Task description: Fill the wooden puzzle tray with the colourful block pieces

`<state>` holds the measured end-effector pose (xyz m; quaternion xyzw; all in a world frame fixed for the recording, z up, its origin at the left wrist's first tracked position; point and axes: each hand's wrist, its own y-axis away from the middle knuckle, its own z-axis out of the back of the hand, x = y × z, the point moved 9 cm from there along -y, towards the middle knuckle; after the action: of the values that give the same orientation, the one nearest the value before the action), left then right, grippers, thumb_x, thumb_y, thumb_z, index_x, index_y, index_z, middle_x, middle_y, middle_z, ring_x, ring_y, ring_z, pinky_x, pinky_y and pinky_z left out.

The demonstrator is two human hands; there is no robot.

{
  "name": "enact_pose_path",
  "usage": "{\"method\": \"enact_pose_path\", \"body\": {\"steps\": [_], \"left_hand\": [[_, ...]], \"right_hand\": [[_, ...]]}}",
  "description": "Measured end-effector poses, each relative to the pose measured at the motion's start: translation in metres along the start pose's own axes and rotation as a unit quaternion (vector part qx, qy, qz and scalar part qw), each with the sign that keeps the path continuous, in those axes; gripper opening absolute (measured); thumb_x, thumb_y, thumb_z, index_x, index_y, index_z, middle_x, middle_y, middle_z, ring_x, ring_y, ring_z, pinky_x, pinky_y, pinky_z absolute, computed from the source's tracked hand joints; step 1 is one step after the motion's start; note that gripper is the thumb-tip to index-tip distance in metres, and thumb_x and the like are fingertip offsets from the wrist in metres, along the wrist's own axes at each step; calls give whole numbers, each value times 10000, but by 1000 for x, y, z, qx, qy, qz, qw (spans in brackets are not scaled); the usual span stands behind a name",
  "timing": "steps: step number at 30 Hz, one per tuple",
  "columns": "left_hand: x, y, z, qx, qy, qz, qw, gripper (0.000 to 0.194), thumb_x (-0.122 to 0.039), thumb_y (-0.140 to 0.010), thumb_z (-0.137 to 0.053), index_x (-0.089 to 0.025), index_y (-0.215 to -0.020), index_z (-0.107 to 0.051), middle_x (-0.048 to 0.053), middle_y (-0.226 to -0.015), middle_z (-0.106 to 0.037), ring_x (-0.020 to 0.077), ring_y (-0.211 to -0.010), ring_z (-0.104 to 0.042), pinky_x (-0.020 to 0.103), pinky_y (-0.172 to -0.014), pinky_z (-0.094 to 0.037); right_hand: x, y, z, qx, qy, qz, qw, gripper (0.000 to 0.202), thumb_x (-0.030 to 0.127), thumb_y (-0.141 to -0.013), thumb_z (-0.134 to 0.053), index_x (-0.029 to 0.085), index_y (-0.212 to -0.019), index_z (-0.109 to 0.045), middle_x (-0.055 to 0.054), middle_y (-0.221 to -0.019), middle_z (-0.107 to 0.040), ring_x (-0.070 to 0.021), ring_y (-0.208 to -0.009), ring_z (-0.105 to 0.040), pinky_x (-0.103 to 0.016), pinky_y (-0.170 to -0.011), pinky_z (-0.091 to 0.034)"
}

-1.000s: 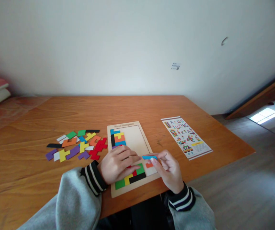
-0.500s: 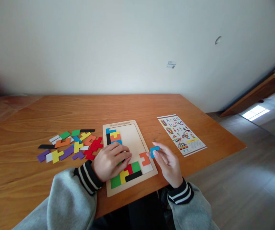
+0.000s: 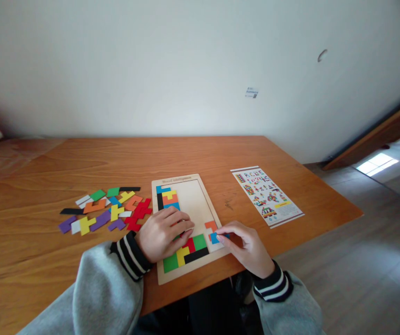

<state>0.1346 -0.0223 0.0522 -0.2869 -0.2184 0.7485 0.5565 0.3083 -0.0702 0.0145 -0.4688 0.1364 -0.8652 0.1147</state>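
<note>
Between the thumb and fingers of my right hand (image 3: 247,244) is a blue puzzle piece (image 3: 214,238), over the right side of the wooden puzzle board (image 3: 205,201). It partly covers an orange piece (image 3: 210,225) lying in the board. My left hand (image 3: 167,231) rests palm down across the board's left part, fingers loosely stretched out, and hides some pieces beneath it. Along the board's left and bottom edges sit colored pieces, among them a black bar (image 3: 196,255), a yellow piece (image 3: 182,256) and a green square (image 3: 170,263).
Loose puzzle pieces (image 3: 116,211) in several colors lie left of the board on the wooden table (image 3: 158,156). A printed pattern sheet (image 3: 270,197) lies to the right. The table's right edge drops to a grey floor (image 3: 353,270). A white wall (image 3: 172,70) stands behind.
My right hand has moved down and left with the blue piece, from beside the board to over the orange piece. My left hand has stayed on the board.
</note>
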Motion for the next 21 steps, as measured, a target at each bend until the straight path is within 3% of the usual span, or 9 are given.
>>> {"method": "enact_pose_path", "body": {"steps": [10, 21], "left_hand": [[0, 3, -7, 25, 0, -12, 1000, 111, -200, -930, -602, -185, -1013, -674, 50, -942, -717, 189, -831, -637, 329, -749, -556], [0, 1, -7, 32, 1, -8, 999, 114, -209, -940, -585, -187, -983, -689, 49, -927, -718, 175, -834, -649, 309, -747, -563]], "right_hand": [[17, 2, -11, 23, 70, 82, 994, 103, 230, -888, -726, 242, -990, -717, -8, -869, -752, -157, -758, -654, -316, -731, -489], [21, 6, -13, 3, 157, 106, 982, 144, 290, -895, -722, 242, -1030, -714, -34, -893, -708, -193, -826, -613, -359, -770, -481]]}}
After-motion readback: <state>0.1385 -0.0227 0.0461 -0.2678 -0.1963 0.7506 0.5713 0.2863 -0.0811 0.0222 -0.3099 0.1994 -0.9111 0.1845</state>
